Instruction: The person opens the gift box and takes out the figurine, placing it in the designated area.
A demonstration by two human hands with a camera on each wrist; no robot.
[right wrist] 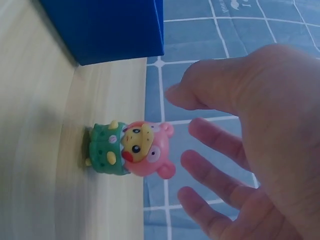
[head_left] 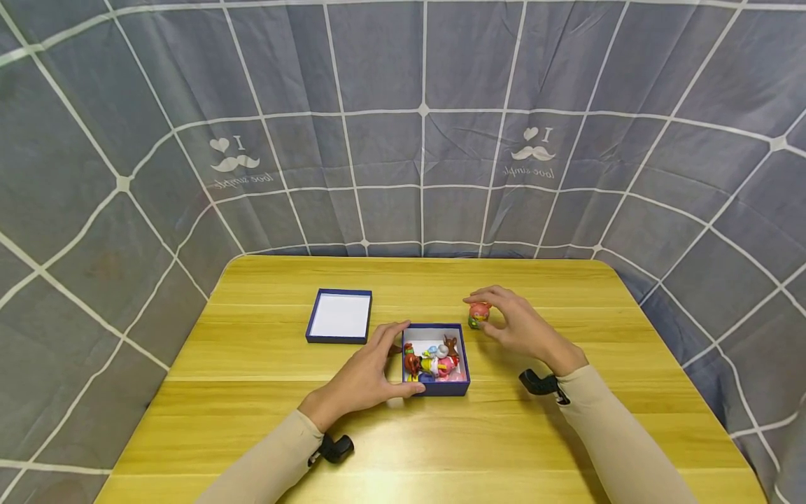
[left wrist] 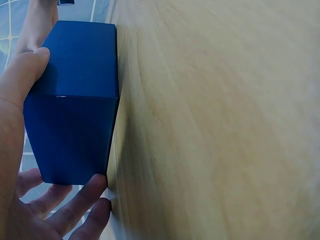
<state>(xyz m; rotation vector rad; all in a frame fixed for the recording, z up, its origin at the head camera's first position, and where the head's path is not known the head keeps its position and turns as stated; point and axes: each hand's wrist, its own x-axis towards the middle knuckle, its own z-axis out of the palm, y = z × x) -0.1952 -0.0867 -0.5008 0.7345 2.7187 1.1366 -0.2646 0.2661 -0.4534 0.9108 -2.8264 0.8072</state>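
A blue box (head_left: 436, 389) with a white inside stands uncovered on the table and contains several small toy figures (head_left: 434, 362). My left hand (head_left: 368, 371) grips the box from its left side, the thumb on the front wall and the fingers reaching towards the back. In the left wrist view the blue box (left wrist: 75, 135) lies between thumb and fingers. To the right of the box, a toy figurine (right wrist: 132, 148) with a pink hood, yellow face and green body stands upright on the table. My right hand (head_left: 519, 325) hovers around it with parted fingers, apart from it in the right wrist view.
The box lid (head_left: 340, 315), blue-rimmed and white inside, lies upturned on the table behind and left of the box. A wooden table (head_left: 441, 448) carries everything. Grey checked cloth (head_left: 390, 147) hangs behind the table and along both sides.
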